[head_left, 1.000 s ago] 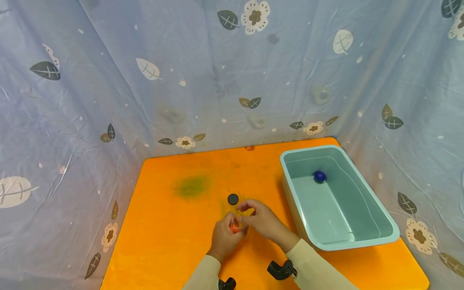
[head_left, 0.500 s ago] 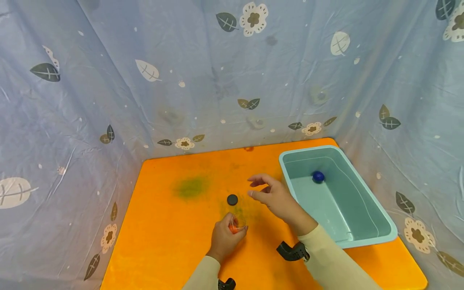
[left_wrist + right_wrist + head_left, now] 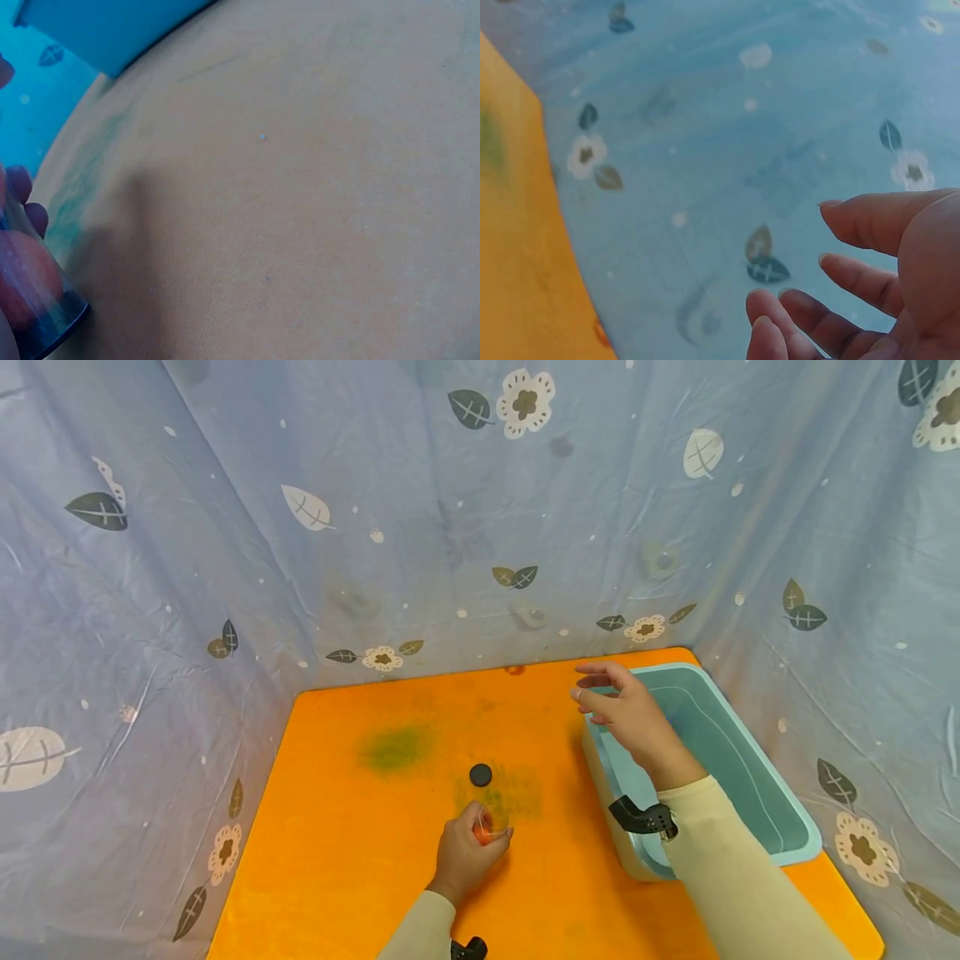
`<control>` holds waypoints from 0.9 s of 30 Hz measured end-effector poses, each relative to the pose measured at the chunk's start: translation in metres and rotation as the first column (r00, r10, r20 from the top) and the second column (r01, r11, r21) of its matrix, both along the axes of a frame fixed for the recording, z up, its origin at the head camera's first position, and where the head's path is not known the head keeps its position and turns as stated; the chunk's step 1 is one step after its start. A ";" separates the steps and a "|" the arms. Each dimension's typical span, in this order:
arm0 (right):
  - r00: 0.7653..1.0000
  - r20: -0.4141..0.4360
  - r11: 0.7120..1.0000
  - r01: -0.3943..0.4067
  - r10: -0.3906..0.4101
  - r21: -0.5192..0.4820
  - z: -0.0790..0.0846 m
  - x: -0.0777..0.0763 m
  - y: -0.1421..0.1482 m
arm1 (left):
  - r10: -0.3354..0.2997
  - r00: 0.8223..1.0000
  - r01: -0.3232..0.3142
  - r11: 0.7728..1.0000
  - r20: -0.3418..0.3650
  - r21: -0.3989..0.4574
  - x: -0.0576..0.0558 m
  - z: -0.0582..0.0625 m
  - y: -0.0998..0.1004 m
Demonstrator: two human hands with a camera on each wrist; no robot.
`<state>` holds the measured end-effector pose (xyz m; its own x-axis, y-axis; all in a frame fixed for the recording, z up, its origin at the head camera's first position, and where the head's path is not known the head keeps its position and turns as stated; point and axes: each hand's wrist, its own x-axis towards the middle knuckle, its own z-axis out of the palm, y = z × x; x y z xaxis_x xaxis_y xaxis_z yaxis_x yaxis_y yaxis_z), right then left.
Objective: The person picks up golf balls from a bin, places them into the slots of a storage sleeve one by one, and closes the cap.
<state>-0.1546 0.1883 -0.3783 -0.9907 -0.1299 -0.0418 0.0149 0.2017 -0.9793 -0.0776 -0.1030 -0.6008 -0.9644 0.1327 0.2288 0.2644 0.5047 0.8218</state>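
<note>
Here, the left grip holds a clear container.

The clear cup I hold is smooth and shiny, glass or plastic, I can't tell which, while the black disc looks matt. The blue-green basin is smooth, glossy plastic, and the tabletop is dull with a fine grain. My sleeves are matt cloth; the curtain is creased, plastic-like sheeting with a faint sheen.
</note>
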 end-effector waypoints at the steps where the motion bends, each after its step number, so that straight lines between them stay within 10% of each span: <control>1: 1.000 0.002 1.000 0.011 -0.011 0.000 0.001 -0.003 0.004 | -0.002 1.000 0.002 1.000 0.005 0.002 0.000 0.000 0.000; 27: 0.948 0.210 0.967 0.251 -0.238 -0.035 -0.056 -0.056 0.078 | 0.006 0.999 -0.006 1.000 0.031 -0.003 -0.001 0.002 -0.001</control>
